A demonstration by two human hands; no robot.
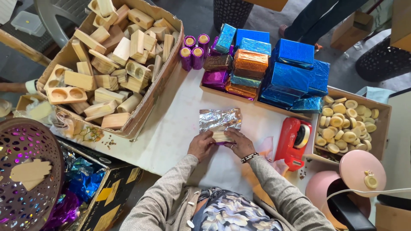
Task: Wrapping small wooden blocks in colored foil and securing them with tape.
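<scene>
Box of wooden blocks [115,55] left, wrapped stack [274,68] behind, tape dispenser [293,143] right, perhaps discs in tray [383,124] beyond.

Small craft-packing workshop: carton of cut wooden blocks [112,60], stacked foil-wrapped pieces [274,64], red tape dispenser [293,143], white worktable [171,128].

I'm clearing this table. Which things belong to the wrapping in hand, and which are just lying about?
In use:
left hand
right hand
wooden block
silver foil
red tape dispenser

Lying about:
pink lamp
purple basket
grey chair
</scene>
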